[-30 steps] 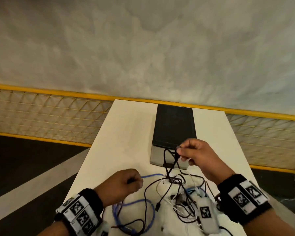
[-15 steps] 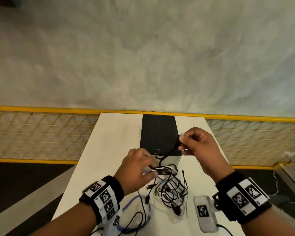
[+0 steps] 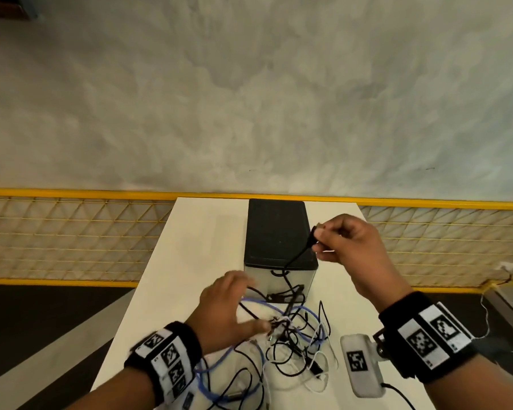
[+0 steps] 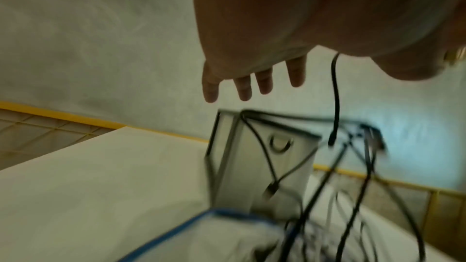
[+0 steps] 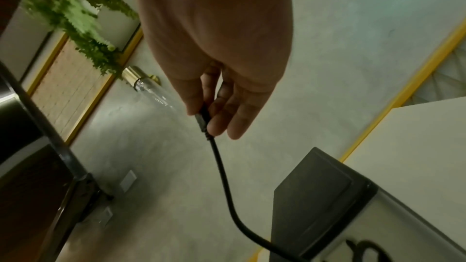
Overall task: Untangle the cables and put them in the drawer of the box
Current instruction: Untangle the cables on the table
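Observation:
A tangle of black, white and blue cables (image 3: 293, 329) lies on the white table (image 3: 190, 261) in front of the box (image 3: 276, 232), which has a black top and a grey drawer front (image 4: 277, 166). My right hand (image 3: 317, 238) pinches the plug of a black cable (image 5: 203, 119) above the box's right edge. That cable runs down into the tangle. My left hand (image 3: 237, 300) hovers over the left of the tangle with straight, spread fingers (image 4: 243, 89). A loose black cable end (image 4: 335, 97) hangs beside its thumb. The drawer looks closed.
A yellow mesh fence (image 3: 71, 238) runs behind the table, with grey wall above. Dark floor lies left of the table edge. A white tagged device (image 3: 359, 362) sits near my right wrist. A green plant (image 5: 75, 7) shows in the right wrist view.
My right hand has lifted the black plug higher and to the right, over the box. My left hand has let go of the knot and spread its fingers.

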`<state>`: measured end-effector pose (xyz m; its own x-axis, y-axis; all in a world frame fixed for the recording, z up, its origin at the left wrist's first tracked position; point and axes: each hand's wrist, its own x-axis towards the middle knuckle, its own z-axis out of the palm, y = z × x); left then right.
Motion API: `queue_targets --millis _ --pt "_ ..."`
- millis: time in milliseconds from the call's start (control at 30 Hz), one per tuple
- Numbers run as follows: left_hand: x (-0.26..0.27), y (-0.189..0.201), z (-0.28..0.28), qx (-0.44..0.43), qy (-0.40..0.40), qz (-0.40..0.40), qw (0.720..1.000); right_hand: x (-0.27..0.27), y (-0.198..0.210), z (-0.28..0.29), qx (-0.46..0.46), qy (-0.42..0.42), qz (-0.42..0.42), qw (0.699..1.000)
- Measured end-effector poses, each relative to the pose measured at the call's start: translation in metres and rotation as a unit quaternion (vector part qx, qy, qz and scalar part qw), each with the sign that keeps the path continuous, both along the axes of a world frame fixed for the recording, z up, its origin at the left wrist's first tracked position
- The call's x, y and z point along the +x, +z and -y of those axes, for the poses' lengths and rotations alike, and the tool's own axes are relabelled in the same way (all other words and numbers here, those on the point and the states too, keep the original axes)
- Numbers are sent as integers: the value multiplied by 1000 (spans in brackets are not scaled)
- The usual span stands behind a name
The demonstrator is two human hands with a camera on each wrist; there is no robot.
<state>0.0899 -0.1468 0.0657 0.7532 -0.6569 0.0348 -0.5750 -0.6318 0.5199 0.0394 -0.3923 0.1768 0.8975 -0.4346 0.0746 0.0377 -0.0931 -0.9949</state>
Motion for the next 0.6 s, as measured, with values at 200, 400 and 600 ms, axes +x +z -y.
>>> queue_targets --millis 200,400,600 --pt "13 78 63 -213 -44 -147 965 1 -2 -34 -61 93 26 993" --pt "17 93 72 -319 12 -222 921 -10 -37 -34 64 37 48 996" --pt "-10 101 69 -388 -4 -314 867 -8 -95 -53 -289 207 -51 933"
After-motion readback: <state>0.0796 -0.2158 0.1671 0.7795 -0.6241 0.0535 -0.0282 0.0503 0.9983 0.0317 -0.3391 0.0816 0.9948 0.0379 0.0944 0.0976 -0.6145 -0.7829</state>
